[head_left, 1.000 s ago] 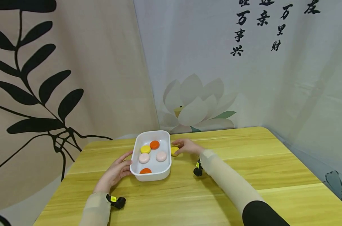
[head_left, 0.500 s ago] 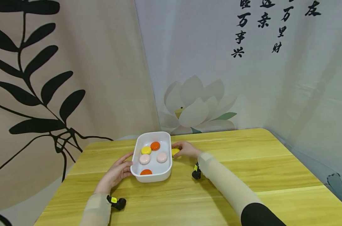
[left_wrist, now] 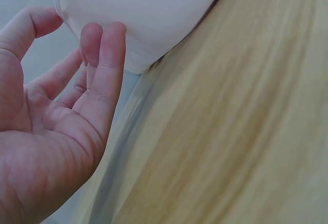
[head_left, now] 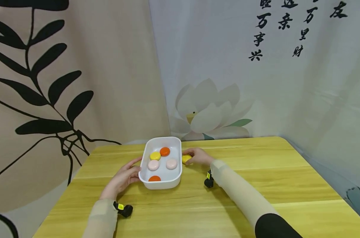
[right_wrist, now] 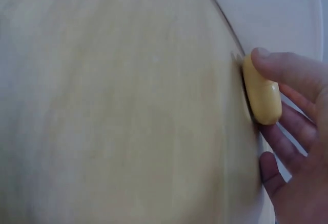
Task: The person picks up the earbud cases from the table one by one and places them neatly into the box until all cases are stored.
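A white rectangular box (head_left: 160,185) stands on the wooden table. Inside lie smooth round pieces: a yellow one (head_left: 155,156), two orange ones (head_left: 165,151) and two pale pink ones (head_left: 171,164). My left hand (head_left: 121,180) is at the box's left side, its fingertips touching the outer wall in the left wrist view. On the other side, my right hand (head_left: 199,156) pinches a thick yellow disc (right_wrist: 264,90) between thumb and fingers, low by the table and close to the box's right wall. A faint seam runs round this disc.
The wooden table (head_left: 242,178) reaches back to a hanging cloth (head_left: 114,82) printed with leaves, a lotus and writing. Each wrist carries a small black camera, the left one (head_left: 124,210) and the right one (head_left: 209,180).
The head view has shifted slightly. Both hands stay beside the box, and the right one keeps its pinch on the yellow disc. The pieces in the box have not moved.
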`<state>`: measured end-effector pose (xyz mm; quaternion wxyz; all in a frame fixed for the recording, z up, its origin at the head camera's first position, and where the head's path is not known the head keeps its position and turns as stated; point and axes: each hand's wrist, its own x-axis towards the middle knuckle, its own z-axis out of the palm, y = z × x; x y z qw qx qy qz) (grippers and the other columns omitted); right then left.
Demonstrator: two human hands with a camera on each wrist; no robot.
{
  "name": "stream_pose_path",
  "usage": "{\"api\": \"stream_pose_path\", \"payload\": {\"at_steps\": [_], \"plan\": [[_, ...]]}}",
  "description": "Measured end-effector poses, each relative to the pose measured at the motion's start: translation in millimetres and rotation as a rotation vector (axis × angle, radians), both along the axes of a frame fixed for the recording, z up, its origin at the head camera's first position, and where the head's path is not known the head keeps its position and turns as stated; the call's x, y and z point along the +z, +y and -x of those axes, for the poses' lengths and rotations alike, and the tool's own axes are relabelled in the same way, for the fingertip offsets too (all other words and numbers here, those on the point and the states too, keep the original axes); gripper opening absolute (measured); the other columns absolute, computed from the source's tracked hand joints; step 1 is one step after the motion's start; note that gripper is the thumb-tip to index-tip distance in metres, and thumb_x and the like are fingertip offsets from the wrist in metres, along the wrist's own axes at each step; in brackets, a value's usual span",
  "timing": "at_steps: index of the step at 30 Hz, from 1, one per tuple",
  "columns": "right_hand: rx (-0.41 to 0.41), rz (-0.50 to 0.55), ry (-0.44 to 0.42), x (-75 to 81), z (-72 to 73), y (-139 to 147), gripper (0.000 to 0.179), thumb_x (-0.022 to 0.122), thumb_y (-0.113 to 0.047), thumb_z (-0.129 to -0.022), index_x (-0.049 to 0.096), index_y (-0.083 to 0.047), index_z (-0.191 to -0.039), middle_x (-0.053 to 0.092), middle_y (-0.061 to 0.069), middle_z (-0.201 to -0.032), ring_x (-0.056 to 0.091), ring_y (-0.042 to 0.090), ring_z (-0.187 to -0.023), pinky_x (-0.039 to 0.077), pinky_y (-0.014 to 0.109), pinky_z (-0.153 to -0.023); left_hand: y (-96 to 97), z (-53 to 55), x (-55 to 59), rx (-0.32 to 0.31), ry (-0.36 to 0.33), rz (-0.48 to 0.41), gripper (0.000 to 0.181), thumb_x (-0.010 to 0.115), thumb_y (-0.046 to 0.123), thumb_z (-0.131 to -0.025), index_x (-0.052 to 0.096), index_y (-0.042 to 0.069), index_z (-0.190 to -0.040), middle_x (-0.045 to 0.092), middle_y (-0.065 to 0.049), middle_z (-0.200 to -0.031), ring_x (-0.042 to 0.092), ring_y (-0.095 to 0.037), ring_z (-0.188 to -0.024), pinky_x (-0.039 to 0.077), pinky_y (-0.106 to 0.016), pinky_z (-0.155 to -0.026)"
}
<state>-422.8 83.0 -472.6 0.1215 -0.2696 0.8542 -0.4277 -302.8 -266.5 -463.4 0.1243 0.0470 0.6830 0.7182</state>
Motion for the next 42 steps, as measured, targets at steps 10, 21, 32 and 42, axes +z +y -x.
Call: {"api": "stream_pose_path", "payload": {"at_steps": [10,21,32,42], "plan": [[-0.030,-0.032,-0.002,2.1,1.3,3,0.049,0.082,-0.018,-0.076,0.067,-0.009,-0.122,0.065,0.003,-0.120,0.058,0.020,-0.106,0.045,0.038,-0.097,0.2,2.3,-1.5,0.013,-0.008,-0.011,0.066,0.054,0.006,-0.096,0.023,0.007,-0.154,0.065,-0.016,-0.105,0.065,-0.020,-0.081,0.056,-0.037,-0.080],[-0.009,-0.035,0.034,1.5,-1.5,2,0.055,0.083,-0.010,-0.075,0.064,-0.007,-0.126,0.063,0.005,-0.125,0.057,0.017,-0.106,0.045,0.034,-0.096,1.5,0.7,0.5,0.010,-0.003,-0.032,0.065,0.053,0.007,-0.097,0.021,0.002,-0.153,0.067,-0.010,-0.098,0.065,-0.017,-0.078,0.056,-0.034,-0.077],[-0.009,-0.053,0.051,2.2,0.0,11,0.052,0.081,-0.016,-0.078,0.065,-0.010,-0.127,0.062,0.004,-0.127,0.057,0.019,-0.107,0.046,0.037,-0.095,2.6,-1.1,-1.8,0.010,-0.021,-0.041,0.065,0.053,0.008,-0.098,0.020,0.001,-0.153,0.067,-0.005,-0.095,0.064,-0.016,-0.077,0.056,-0.033,-0.078],[-0.070,-0.071,0.008,15.1,-3.7,27,0.054,0.079,-0.014,-0.079,0.062,-0.010,-0.130,0.059,0.006,-0.132,0.055,0.023,-0.110,0.045,0.039,-0.096,3.2,0.2,-3.0,-0.010,0.016,-0.053,0.067,0.051,0.003,-0.097,0.016,0.002,-0.154,0.067,-0.007,-0.095,0.065,-0.015,-0.075,0.056,-0.035,-0.076]]}}
